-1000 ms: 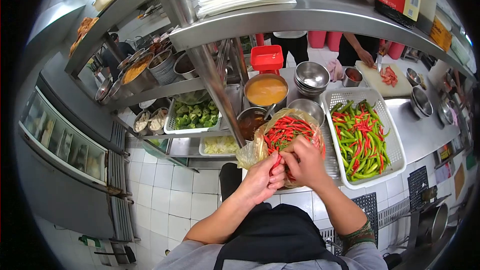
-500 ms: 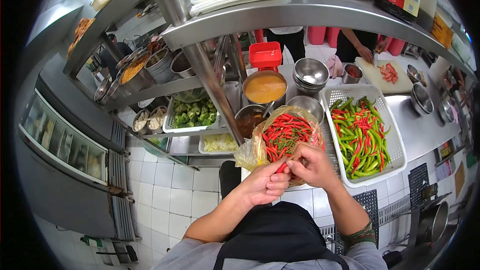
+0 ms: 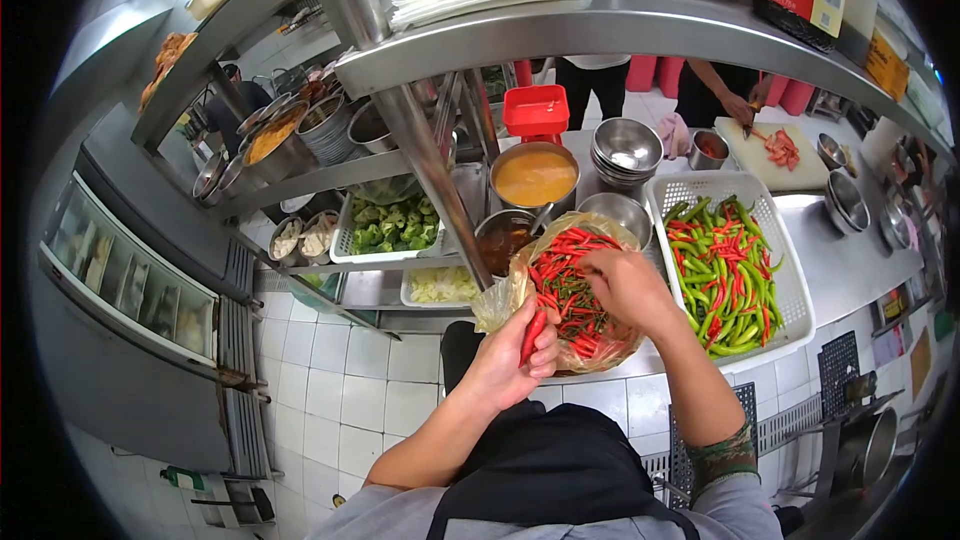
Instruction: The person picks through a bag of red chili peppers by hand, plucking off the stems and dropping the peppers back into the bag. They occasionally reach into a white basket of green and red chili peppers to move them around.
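Several red chilies (image 3: 533,335) are gripped in my left hand (image 3: 515,360), which is closed in front of the plastic bag. My right hand (image 3: 632,290) reaches over the bag's right part, its fingertips down among small red chilies with green stems (image 3: 570,275); whether they pinch one is hidden. The crumpled clear bag (image 3: 496,304) is open at the top. To its right stands a white perforated basket (image 3: 797,285) full of long green and red chilies (image 3: 735,290).
Behind the bag are a pot of orange liquid (image 3: 535,177), a dark sauce pot (image 3: 503,240) and stacked steel bowls (image 3: 627,147). A steel shelf (image 3: 600,30) and its post cross overhead. A co-worker's hands (image 3: 745,110) cut red pieces on a board (image 3: 790,175).
My hands have moved apart. My right hand has gone up and right onto the chilies in the bag, while my left has turned upright and shifted slightly left, still holding chilies.
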